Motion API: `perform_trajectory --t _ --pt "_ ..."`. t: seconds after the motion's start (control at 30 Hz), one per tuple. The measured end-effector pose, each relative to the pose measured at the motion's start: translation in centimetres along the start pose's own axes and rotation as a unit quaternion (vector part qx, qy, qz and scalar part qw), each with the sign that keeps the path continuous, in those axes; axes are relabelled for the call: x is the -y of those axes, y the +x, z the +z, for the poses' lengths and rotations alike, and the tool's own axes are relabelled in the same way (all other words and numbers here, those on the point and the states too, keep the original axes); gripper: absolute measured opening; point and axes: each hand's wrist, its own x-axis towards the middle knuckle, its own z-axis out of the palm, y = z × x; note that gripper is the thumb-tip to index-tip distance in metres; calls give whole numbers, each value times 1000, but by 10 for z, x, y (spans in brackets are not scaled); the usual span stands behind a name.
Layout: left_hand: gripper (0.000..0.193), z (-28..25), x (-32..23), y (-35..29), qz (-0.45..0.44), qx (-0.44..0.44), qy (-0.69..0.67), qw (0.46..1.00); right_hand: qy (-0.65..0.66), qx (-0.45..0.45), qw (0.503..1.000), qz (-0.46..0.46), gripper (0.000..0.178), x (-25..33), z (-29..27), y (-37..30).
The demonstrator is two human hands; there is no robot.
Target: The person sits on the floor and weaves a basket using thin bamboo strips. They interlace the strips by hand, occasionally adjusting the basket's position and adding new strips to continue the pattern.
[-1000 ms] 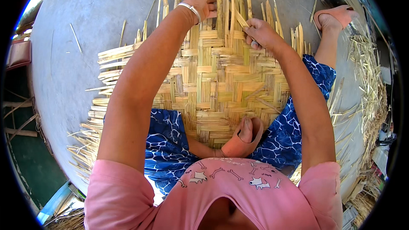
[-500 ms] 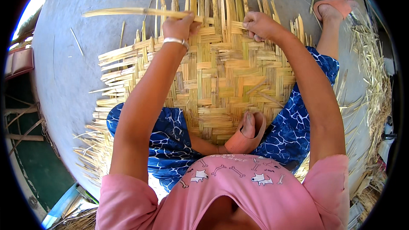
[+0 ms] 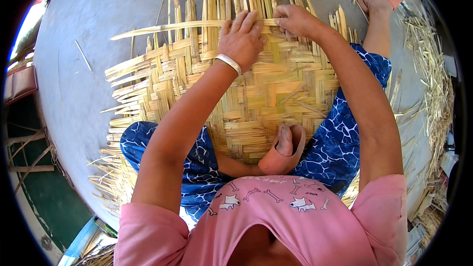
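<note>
A woven mat (image 3: 261, 103) of split cane lies on the floor before me, with loose strip ends sticking out along its far and left edges. Across the far uprights runs a long pale cane strip (image 3: 162, 28), its free end reaching out to the left. My left hand (image 3: 241, 39), a pale bangle (image 3: 229, 63) at its wrist, rests flat at the far edge, fingers stretched over the strip. On the right, my right hand (image 3: 298, 21) pinches the strip close to its right end; the fingertips are partly hidden.
My sandalled foot (image 3: 283, 150) rests on the near part of the mat; the other foot (image 3: 379, 0) stretches out at far right. Loose shredded cane (image 3: 431, 88) is heaped along the right. A reddish-brown padded seat (image 3: 22, 84) stands at the left edge.
My left hand has let go of its grip on the strip and moved right, now flat on it. The strip has shifted right and lies lower across the uprights. My right hand has risen slightly.
</note>
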Motion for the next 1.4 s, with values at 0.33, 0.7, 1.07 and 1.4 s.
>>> perform_trajectory --t 0.33,0.7,1.07,1.4 --pt "47 9 0 -1 -18 13 13 1000 -182 -268 945 -50 31 -20 6 7" --pt "41 6 -1 -2 1 -7 4 1000 89 -147 976 137 32 -6 -7 58" --pt "44 9 -6 -1 -26 55 41 997 270 -83 958 49 27 -5 -13 28" --pt "48 7 -12 4 -60 88 73 992 421 -74 904 -12 21 -11 -10 -6"
